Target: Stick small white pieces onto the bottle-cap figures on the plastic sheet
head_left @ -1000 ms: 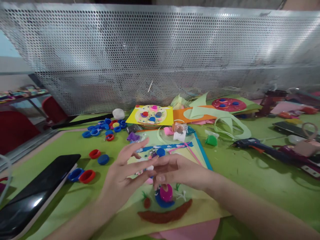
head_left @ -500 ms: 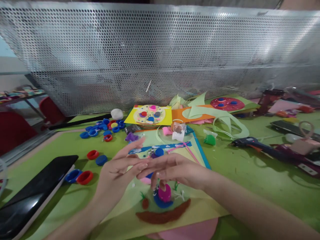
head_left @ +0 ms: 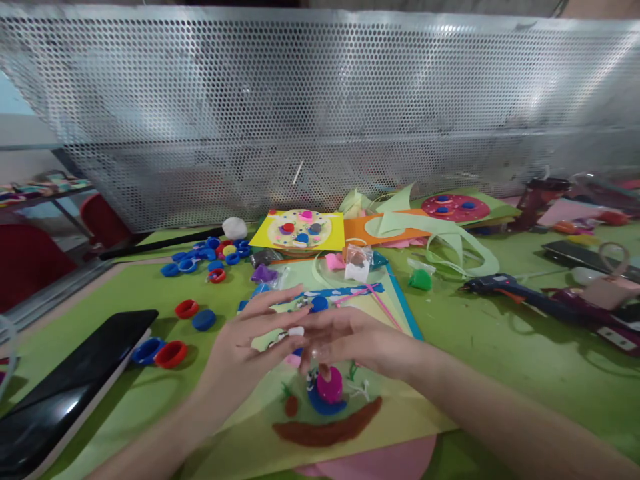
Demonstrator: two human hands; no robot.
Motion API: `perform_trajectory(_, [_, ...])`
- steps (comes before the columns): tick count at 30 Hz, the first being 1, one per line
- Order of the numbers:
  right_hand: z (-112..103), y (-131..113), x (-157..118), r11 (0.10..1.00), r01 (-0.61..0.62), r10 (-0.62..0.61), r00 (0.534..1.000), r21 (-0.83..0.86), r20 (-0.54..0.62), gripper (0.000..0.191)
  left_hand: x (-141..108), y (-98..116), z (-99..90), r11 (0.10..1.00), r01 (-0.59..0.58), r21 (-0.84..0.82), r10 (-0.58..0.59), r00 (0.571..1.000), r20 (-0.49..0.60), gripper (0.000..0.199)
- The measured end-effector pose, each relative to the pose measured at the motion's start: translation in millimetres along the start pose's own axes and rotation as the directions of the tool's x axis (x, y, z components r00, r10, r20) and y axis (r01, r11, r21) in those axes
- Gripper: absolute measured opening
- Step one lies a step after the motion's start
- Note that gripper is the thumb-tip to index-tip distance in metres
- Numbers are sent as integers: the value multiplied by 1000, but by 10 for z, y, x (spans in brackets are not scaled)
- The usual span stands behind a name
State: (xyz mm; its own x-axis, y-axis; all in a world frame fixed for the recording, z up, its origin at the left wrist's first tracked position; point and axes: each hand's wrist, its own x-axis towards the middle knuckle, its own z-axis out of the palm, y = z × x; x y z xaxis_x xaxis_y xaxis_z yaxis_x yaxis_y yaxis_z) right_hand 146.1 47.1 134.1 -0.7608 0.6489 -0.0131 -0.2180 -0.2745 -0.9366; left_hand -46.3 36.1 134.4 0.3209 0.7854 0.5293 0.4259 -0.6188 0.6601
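Between the fingertips of my two hands is a small white piece of modelling clay (head_left: 296, 331). My left hand (head_left: 245, 340) pinches it between thumb and forefinger, the other fingers stretched out. From the right, the bent fingers of my right hand (head_left: 357, 340) meet the same piece; their tips are partly hidden. Below lies a craft picture on pale yellow paper (head_left: 240, 427). It bears a snail with a magenta bottle-cap shell (head_left: 329, 385) and blue clay body, a brown clay strip (head_left: 327, 427) and a blue cap (head_left: 319, 304). My hands cover its middle.
On the green table, a phone (head_left: 75, 387) and loose bottle caps (head_left: 171, 355) lie left. Clay packets (head_left: 357, 263) and a finished yellow card (head_left: 257, 237) sit behind. A glue gun (head_left: 505, 287) is right; a perforated metal panel (head_left: 320, 100) closes off the back.
My left fingers have lowered and shifted slightly, and the white clay piece now shows between the fingertips. My right hand stays nearly in place.
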Motion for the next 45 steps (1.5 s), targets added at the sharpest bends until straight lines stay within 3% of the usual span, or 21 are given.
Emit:
perform_trajectory(4, [-3, 16, 4, 993, -13, 10, 1000, 121, 30, 32, -8, 8, -13, 985, -152, 87, 153, 988, -3, 21])
perform_trajectory(7, [10, 0, -1, 975, -11, -3, 998, 223, 61, 36, -8, 21, -17, 982, -169, 86, 172, 985, -26, 18])
perform_trajectory(11, [25, -21, -3, 972, 11, -23, 999, 237, 47, 44, -4, 32, -9, 988, -143, 49, 146, 988, -45, 15])
perform_trajectory(14, [23, -21, 4, 979, 8, -21, 998, 206, 61, 45, 4, 36, -9, 997, -76, 27, 77, 996, -49, 11])
perform_trajectory(17, [19, -24, 5, 982, 6, -19, 998, 191, 66, 45, 17, 21, -10, 996, 77, -44, -78, 997, -18, 9])
perform_trajectory(21, [24, -44, -9, 985, 14, -28, 997, 172, 76, 43, 25, -48, 21, 904, 303, -300, -308, 951, 31, 19])
perform_trajectory(24, [28, -51, -16, 985, 34, -49, 995, 169, 85, 39, 20, -91, 59, 814, 380, -439, -413, 911, 23, 26])
perform_trajectory(27, [23, -40, -15, 980, 48, -65, 994, 193, 84, 37, 19, -90, 74, 795, 387, -466, -427, 904, 23, 27])
perform_trajectory(34, [14, -24, -11, 974, 55, -82, 990, 220, 114, 36, 36, -31, 63, 840, 260, -477, -292, 956, 6, 6])
perform_trajectory(41, [29, -40, -4, 978, 32, -50, 995, 205, 83, 38, 12, -38, 72, 764, 403, -503, -438, 897, 53, 20])
perform_trajectory(45, [32, -39, -12, 980, 36, -55, 994, 197, 93, 35, 5, -46, 52, 807, 443, -389, -480, 877, 3, 27])
